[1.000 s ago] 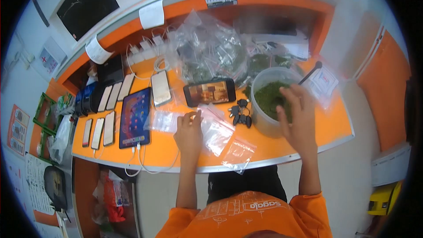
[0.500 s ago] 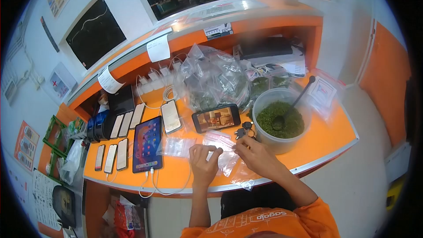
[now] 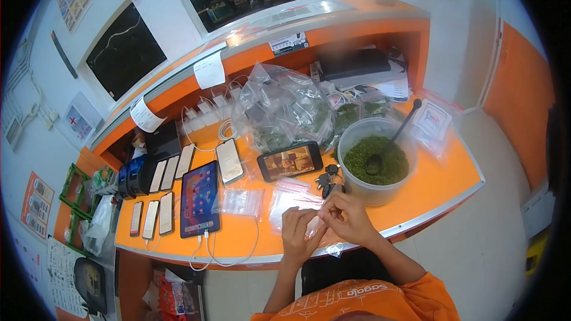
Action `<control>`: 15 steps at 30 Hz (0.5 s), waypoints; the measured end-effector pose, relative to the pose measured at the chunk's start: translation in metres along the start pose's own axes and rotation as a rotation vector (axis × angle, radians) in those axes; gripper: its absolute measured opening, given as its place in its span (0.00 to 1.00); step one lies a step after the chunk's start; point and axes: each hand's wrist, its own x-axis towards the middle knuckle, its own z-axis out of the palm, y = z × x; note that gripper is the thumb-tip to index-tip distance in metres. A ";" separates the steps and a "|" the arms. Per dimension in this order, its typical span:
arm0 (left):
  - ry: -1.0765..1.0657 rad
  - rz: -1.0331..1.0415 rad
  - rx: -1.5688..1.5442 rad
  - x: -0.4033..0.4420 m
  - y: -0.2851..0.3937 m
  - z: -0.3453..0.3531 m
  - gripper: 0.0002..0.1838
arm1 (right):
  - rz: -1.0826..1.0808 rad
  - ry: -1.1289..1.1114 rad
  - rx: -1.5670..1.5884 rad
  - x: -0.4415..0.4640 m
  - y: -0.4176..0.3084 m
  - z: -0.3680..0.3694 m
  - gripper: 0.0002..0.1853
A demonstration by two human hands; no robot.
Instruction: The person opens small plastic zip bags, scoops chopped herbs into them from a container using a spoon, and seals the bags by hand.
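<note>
My left hand (image 3: 299, 233) and my right hand (image 3: 346, 219) meet at the front edge of the orange counter, both closed with fingertips together. They pinch a small clear plastic bag, mostly hidden by my fingers. Just beyond them lies a stack of clear zip bags (image 3: 285, 198), and another pile of small zip bags (image 3: 242, 202) is to the left. Right of my hands stands a clear plastic tub (image 3: 379, 195) of chopped green material (image 3: 389, 166), with a dark spoon (image 3: 402, 128) leaning in it. A key bunch (image 3: 329, 179) lies beside the tub.
A phone (image 3: 289, 162) playing video lies behind the zip bags. To the left are a tablet (image 3: 200, 199) on a cable and several phones (image 3: 230, 160). A big clear bag (image 3: 285, 107) of filled packets sits at the back. A printed bag (image 3: 431, 122) lies at right.
My left hand has moved right and its fingers have come up against my right hand. My right hand has shifted slightly down and turned. The view has tilted a little.
</note>
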 end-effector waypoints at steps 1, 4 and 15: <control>-0.019 0.000 -0.009 -0.001 0.000 0.001 0.15 | 0.000 -0.010 0.018 -0.001 0.001 0.002 0.06; -0.077 -0.186 -0.140 0.000 0.006 -0.007 0.11 | -0.019 -0.052 0.037 0.000 -0.001 -0.001 0.06; -0.236 -0.252 -0.325 -0.001 0.009 -0.020 0.01 | 0.002 -0.259 -0.012 -0.004 -0.007 -0.010 0.09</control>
